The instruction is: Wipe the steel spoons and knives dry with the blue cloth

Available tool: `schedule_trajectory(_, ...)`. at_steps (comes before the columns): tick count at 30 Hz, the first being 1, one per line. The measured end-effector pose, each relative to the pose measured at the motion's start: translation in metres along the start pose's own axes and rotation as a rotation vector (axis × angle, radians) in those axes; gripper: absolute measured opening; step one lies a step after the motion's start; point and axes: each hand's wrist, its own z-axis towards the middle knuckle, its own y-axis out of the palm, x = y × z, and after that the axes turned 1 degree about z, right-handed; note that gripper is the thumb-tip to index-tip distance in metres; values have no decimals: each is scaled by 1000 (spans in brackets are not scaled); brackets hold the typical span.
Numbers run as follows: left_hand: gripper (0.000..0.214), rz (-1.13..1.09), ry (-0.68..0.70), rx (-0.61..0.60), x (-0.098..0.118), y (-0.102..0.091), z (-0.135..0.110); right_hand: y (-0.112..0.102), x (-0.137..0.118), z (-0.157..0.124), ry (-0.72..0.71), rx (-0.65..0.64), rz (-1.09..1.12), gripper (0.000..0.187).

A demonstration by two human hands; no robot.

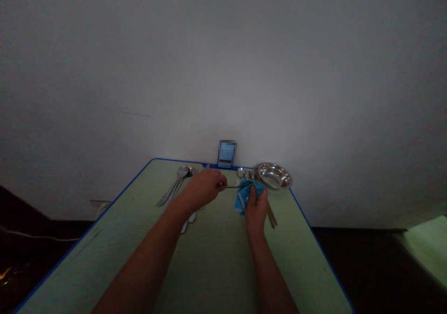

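Note:
My left hand (204, 187) is closed in a pinch on the end of a thin metal utensil handle (232, 186) that runs to the right into a blue cloth (244, 196). My right hand (256, 206) is wrapped round that cloth, and the utensil's far end is hidden inside it. Both hands hover over the far part of a pale green table (209, 258) with a blue edge.
Metal spoons (176, 181) lie left of my left hand. A shiny metal bowl (273, 175) stands at the far right corner, with brown chopsticks (271, 217) beside my right hand. A small blue box (226, 154) leans on the white wall. More small cutlery (242, 171) lies near the bowl.

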Motion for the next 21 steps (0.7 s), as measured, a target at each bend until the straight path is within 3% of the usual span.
schedule_trajectory(11,19,292,69,87,-3,-12,0,-3,5,0,-103,-130,-63,32)
schedule_trajectory(21,21,268,74,160,-5,-19,0,-4,3,1,-70,-114,25,29)
